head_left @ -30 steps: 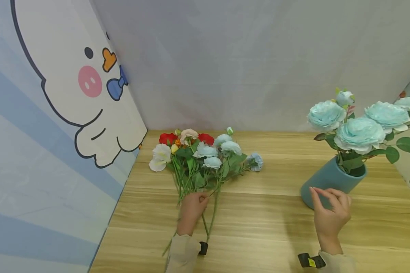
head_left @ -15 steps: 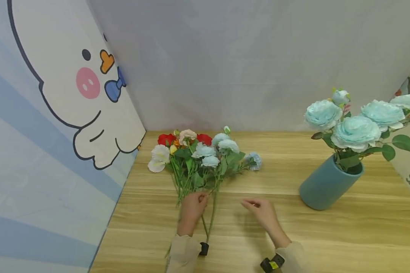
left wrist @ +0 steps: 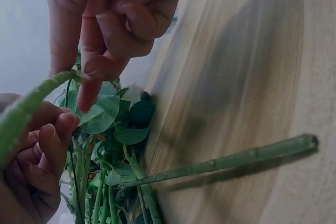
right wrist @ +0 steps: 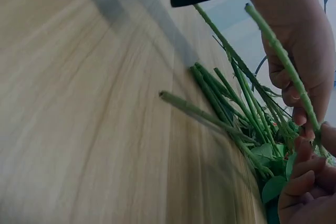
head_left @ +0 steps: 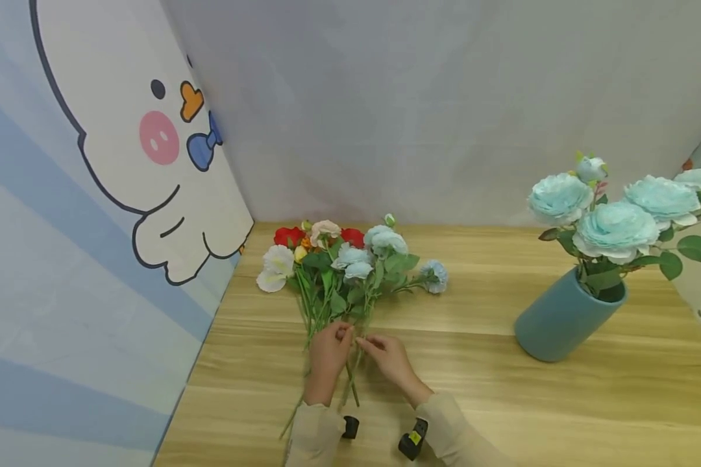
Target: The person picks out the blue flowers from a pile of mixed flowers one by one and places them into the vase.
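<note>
In the head view my left hand point(head_left: 327, 357) is at the stems of a pile of artificial flowers, thumb and fingertips pinching a thin stem. My right hand point(head_left: 390, 359) is right beside it, its thumb and fingers pinching a thicker green flower stem point(right wrist: 283, 59). That stem's cut end points up and back in the right wrist view. Light blue flowers point(head_left: 353, 257) with green leaves top the stems near both hands. In the left wrist view the fingertips of both hands come close together, above the leaves point(left wrist: 100, 114).
Red point(head_left: 289, 236), white point(head_left: 276, 267) and peach flowers lie in the same pile, with a blue bloom point(head_left: 435, 275) at its right. A tilted blue vase point(head_left: 561, 318) holding large pale blue flowers point(head_left: 616, 230) stands right on the wooden table point(head_left: 473, 402). A cartoon-printed panel point(head_left: 152, 207) borders the left.
My right hand has moved left from beside the vase to the stems next to my left hand, and pinches a stem there. The light blue flowers have shifted slightly; my left hand stays in place.
</note>
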`<state>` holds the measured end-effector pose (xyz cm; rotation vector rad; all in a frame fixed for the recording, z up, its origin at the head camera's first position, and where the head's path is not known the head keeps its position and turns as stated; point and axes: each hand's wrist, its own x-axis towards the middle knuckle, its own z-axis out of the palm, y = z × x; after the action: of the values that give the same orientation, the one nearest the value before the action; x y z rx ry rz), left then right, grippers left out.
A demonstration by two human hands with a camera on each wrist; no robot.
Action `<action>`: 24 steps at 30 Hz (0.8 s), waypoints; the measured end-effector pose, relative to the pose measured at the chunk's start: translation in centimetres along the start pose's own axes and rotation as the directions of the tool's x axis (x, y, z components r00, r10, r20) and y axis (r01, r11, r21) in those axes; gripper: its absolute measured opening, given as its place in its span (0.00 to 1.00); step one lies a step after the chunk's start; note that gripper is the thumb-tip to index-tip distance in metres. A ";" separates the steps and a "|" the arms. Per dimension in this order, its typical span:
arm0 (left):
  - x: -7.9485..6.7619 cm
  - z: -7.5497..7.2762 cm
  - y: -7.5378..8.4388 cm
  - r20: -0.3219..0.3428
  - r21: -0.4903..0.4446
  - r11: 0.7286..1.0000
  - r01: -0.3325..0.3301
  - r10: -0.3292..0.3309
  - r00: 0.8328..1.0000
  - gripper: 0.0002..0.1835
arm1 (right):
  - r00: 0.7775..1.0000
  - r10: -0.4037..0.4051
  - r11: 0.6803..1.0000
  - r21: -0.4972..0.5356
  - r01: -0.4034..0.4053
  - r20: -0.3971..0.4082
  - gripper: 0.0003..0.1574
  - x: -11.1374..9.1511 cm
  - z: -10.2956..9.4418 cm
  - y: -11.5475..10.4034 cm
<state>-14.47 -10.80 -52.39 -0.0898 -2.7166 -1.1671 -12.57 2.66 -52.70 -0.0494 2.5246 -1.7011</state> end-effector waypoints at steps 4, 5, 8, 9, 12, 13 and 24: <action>0.0 -0.1 0.1 -0.018 -0.012 1.000 -0.021 0.020 1.000 0.09 | 0.999 0.037 0.999 0.034 -0.036 -0.023 0.18 0.1 -0.1 0.0; 0.0 -0.1 0.1 -0.027 -0.014 1.000 -0.026 0.025 0.999 0.09 | 0.999 0.048 0.998 0.045 -0.047 -0.026 0.18 0.1 -0.2 0.1; 0.0 -0.2 0.1 -0.054 -0.020 0.999 -0.032 0.031 0.998 0.08 | 0.997 0.082 0.993 0.092 -0.081 -0.005 0.19 0.0 -0.7 0.1; 0.0 -0.2 0.1 -0.064 -0.023 0.999 -0.032 0.030 0.997 0.08 | 0.996 0.093 0.989 0.115 -0.093 0.006 0.19 -0.1 -0.9 0.1; 0.0 -0.3 0.1 -0.090 -0.030 0.999 -0.028 0.025 0.996 0.07 | 0.992 0.121 0.974 0.189 -0.126 0.036 0.19 -0.3 -1.6 0.1; 0.0 -0.3 0.1 -0.098 -0.038 0.999 -0.028 0.024 0.995 0.07 | 0.992 0.120 0.971 0.205 -0.125 0.038 0.19 -0.4 -1.7 0.1; 0.3 -0.3 -0.4 -0.302 -0.146 0.989 -0.015 -0.030 0.953 0.07 | 0.994 0.106 0.970 0.216 -0.112 0.041 0.20 -1.2 -2.6 -0.3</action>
<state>-14.80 -11.32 -52.46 0.0753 -2.3660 -1.2655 -11.66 5.02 -51.41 0.0790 2.2589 -1.9049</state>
